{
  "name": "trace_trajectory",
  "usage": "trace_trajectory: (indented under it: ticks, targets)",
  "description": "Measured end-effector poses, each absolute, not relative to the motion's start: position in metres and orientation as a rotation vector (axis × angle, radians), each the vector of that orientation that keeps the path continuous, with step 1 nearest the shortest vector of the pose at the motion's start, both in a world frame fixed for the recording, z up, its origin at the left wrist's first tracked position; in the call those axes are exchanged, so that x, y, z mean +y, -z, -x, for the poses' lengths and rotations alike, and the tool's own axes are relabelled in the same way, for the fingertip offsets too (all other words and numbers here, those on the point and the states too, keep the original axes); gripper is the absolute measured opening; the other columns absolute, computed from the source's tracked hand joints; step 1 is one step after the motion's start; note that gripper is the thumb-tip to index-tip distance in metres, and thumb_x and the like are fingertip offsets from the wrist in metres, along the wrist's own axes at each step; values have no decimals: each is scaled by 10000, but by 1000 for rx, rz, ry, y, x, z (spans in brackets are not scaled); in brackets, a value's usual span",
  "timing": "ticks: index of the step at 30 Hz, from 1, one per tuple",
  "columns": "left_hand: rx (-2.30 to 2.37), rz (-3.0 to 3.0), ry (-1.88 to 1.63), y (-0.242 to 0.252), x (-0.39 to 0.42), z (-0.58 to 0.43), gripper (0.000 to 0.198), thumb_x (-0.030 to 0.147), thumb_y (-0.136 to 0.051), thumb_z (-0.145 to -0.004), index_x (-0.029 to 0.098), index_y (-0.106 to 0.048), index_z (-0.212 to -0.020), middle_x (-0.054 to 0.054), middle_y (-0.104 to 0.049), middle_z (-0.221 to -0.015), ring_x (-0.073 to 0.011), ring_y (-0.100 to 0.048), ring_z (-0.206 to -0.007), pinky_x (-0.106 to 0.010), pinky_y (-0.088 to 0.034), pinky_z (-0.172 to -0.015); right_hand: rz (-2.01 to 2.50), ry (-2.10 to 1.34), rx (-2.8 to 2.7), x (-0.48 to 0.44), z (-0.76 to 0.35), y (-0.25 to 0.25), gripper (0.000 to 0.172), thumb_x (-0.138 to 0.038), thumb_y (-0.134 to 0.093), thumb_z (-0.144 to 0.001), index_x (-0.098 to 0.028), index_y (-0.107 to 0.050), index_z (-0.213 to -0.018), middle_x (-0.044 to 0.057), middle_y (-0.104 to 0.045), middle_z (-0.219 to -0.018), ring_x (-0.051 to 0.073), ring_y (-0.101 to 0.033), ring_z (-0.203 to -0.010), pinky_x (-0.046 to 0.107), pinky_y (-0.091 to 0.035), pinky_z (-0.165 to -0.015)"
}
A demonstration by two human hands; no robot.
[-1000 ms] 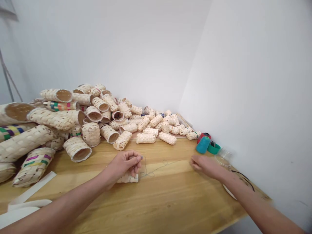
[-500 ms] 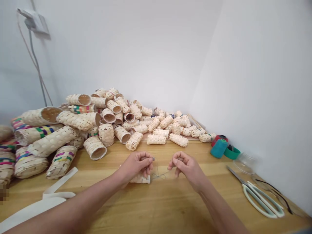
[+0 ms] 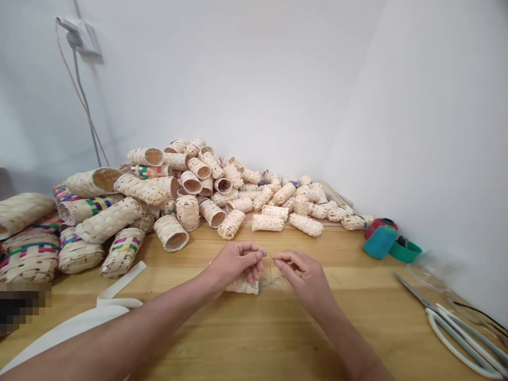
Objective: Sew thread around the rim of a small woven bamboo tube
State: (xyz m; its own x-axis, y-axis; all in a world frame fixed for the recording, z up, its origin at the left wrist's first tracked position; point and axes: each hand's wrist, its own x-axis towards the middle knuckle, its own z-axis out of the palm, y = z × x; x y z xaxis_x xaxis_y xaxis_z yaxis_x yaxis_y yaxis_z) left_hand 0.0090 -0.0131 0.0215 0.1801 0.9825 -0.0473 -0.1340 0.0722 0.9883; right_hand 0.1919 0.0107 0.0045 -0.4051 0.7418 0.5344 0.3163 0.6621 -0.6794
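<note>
My left hand (image 3: 237, 263) is closed in a pinch over a small woven basket (image 3: 243, 286) that lies on the wooden table (image 3: 254, 328). Between its thumb and forefinger it seems to hold a small needle, too tiny to be sure. My right hand (image 3: 302, 275) is close beside it, fingers pinched on a thin grey thread (image 3: 270, 272) that loops down between the two hands. The fingertips of both hands are a few centimetres apart.
A big heap of woven baskets (image 3: 174, 196), small and large, some with coloured bands, fills the back left. Teal and red thread spools (image 3: 380, 238) and a green ring stand at the right. Scissors (image 3: 448, 320) lie at the right edge. White strap (image 3: 107, 301) at left.
My right hand came in from the spools at the right to meet the left hand and pinch the thread. The view swung right, bringing the scissors into sight.
</note>
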Motion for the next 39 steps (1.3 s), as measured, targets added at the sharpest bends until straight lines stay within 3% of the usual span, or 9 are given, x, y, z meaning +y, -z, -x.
trace_trajectory:
  ticks: [10,28,39]
  targets:
    - [1013,-1187,-1070,-24,-16,-9,365,458,-689,-674,115,-565,-671,-14,-612,-576,-73,-530,-446,-172,-425,-433,788,-490,-2058,12,-192,-4,131,-230,-529,-875,-205,-657,-874,13,-633,-775,155,-564,-728,247,-412,-662]
    - [1006,-1192,-1053,-22,-13,-8,378,470,-693,-658,112,-573,-659,-12,-605,-550,-70,-519,-435,-172,-426,-434,794,-496,-2072,13,-189,-4,137,-224,-533,-866,-214,-670,-878,12,-641,-771,154,-569,-733,243,-417,-674]
    - [1023,-1206,-1068,-23,-14,-10,349,432,-697,-667,110,-581,-736,3,-605,-550,-60,-508,-410,-156,-390,-391,927,-1062,-1848,11,-186,-3,234,-401,-543,-821,-174,-588,-785,-20,-520,-654,114,-467,-579,223,-386,-551]
